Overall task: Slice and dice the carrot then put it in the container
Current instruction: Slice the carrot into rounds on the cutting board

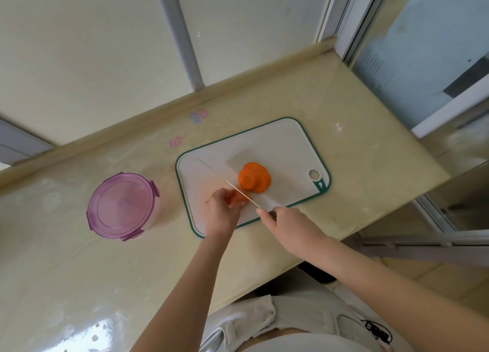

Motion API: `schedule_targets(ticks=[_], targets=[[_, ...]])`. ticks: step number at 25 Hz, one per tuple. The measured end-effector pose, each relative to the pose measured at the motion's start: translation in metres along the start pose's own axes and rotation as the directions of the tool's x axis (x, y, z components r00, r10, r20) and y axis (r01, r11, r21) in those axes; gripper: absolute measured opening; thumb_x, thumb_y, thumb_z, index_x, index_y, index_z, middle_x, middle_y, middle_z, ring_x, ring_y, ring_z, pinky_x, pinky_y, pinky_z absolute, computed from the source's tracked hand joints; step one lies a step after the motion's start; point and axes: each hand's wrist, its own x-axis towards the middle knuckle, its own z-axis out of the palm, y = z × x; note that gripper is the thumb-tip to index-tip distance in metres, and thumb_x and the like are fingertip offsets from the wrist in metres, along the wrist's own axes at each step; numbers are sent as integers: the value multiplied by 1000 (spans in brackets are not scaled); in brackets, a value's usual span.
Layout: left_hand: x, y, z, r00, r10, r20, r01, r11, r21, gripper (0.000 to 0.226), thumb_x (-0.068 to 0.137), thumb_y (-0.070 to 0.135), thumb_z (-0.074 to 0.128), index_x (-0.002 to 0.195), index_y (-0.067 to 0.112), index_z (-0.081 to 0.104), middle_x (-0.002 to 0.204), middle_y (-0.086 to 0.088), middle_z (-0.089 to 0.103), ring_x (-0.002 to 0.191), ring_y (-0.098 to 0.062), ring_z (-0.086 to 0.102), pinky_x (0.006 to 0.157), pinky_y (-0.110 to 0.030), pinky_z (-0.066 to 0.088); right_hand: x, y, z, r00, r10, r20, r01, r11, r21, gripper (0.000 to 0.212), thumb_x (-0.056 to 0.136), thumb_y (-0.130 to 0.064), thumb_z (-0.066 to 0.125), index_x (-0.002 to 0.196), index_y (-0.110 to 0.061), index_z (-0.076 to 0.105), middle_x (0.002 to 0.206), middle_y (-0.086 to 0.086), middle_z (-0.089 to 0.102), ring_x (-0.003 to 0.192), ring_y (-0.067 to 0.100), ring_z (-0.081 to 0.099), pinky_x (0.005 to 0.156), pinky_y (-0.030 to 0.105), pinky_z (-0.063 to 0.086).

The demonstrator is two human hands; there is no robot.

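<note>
A white cutting board (285,150) with a green rim lies at an angle on the pale yellow bench (344,140). Near its middle sits a small heap of round carrot slices (254,177), overlapping one another. At the near left part of the board, the left hand (222,206) holds down the remaining carrot piece (236,197), its fingers (214,196) curled over and around it so that only the right end of the piece shows. The knife (238,190) is seen edge-on as a thin line running from the far left of the board toward the near right. It passes just to the right of the held piece, between it and the heap. The right hand (285,219) grips the dark handle at the near edge of the board, its fingers (262,213) wrapped around it with the forefinger stretched toward the blade. Left of the board, apart from it, the round container (156,214) stands on the bench with its purple clip lid (121,206) on. Two small pastel stickers (198,116) mark the bench beyond the board.
</note>
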Motion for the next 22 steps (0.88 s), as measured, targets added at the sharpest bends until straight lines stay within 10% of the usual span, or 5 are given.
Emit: schedule_targets(ticks=[9, 22], targets=[[-3, 7, -3, 1000, 10, 3, -11, 998, 67, 24, 79, 18, 68, 98, 3, 66, 94, -10, 65, 81, -17, 54, 71, -22, 39, 22, -25, 1, 1000, 9, 2, -9, 1000, -14, 54, 99, -55, 29, 64, -15, 41, 68, 2, 45, 74, 26, 49, 66, 31, 38], [1, 6, -6, 999, -39, 38, 38, 999, 15, 32, 73, 21, 78, 99, 8, 67, 91, -4, 65, 85, -20, 59, 74, -25, 43, -13, 18, -3, 997, 61, 46, -60, 998, -23, 54, 98, -56, 29, 61, -17, 37, 62, 1, 44, 55, 15, 42, 49, 28, 29]])
